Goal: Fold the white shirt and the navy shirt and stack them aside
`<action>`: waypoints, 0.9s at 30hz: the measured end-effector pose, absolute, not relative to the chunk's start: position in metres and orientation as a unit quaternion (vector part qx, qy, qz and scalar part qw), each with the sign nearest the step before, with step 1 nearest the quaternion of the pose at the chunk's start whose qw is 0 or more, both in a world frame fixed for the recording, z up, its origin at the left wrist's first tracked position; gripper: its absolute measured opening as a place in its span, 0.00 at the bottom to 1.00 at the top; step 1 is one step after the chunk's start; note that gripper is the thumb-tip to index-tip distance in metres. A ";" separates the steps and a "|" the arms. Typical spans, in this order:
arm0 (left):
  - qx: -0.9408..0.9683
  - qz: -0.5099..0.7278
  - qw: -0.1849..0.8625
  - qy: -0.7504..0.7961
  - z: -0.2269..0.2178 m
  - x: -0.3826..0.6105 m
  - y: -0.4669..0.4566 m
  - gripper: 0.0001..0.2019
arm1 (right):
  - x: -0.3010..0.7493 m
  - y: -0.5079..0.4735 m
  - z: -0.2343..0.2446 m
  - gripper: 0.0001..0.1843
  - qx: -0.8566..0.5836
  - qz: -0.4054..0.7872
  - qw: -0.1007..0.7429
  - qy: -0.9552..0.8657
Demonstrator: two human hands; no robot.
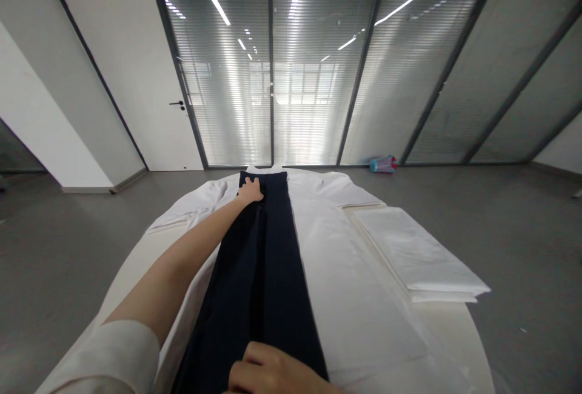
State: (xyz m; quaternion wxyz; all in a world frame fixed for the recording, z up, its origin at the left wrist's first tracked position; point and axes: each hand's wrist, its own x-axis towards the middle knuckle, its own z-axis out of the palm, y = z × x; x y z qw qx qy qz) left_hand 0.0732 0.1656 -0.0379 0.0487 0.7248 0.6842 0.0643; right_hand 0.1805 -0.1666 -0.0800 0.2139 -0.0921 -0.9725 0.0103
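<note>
L hand (251, 190) on far end of navy trousers (268, 273), R hand (268, 371) curled on near end; can't tell if either grip pinches. Trousers lie along worktop (464, 339) over white shirt (345, 273), folded white stack (418, 254) at R.

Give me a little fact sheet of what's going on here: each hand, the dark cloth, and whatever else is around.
surface: table covered in white cloth
left hand: arm stretched out, resting on the far end of the dark navy garment
right hand: fingers curled, on the garment's near end; grip unclear
garment: long and narrow, laid lengthwise down the middle of the table
folded white stack: on the table's right side, apart from the garment
floor: blue and pink bottle lying by the glass wall
</note>
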 end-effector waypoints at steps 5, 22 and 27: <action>0.738 0.020 0.121 0.664 -0.025 0.059 0.138 0.32 | 0.185 -0.167 -0.070 0.18 -0.065 0.013 0.246 -0.967; 0.756 0.032 0.062 0.650 -0.012 0.073 0.130 0.23 | 0.187 -0.174 -0.072 0.08 -0.081 -0.014 0.212 -0.974; 0.697 0.093 0.021 0.711 -0.022 0.073 0.163 0.27 | 0.179 -0.169 -0.089 0.12 -0.086 0.022 0.163 -0.983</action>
